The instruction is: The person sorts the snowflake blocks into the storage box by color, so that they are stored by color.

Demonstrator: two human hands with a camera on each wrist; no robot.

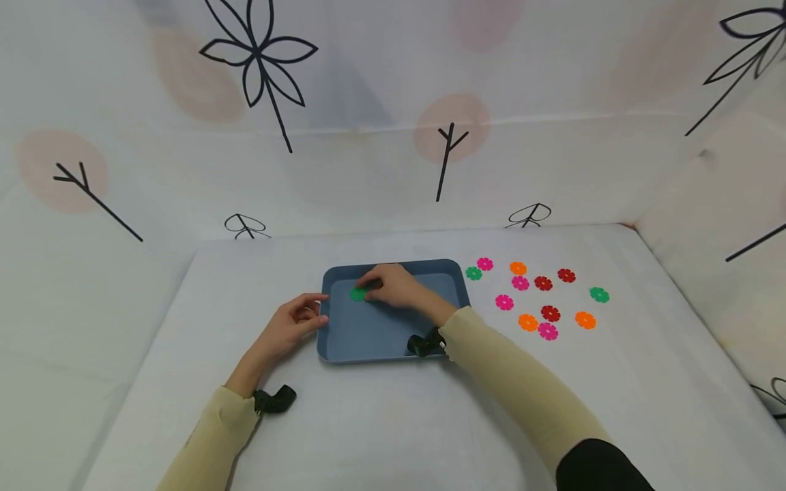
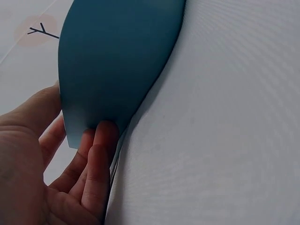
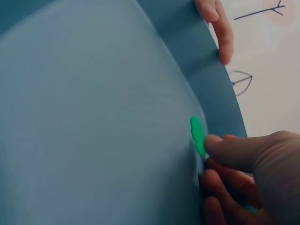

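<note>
Right hand pinches a green flower piece inside the blue tray
Its fingers stand narrow, probably because the piece is thin; left of them, the left hand grips the tray's side, probably for steadiness; farther, right of both hands, other flower pieces lie on the white table

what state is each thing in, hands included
Blue tray: open side up, flat on the white tabletop
Green flower piece: pinched, within the tray's outline; contact with the tray's floor unclear
Loose flower pieces: lying flat, scattered to the right of the tray
Left hand: touching the tray's left rim
Right hand: pinching the green flower piece
</note>
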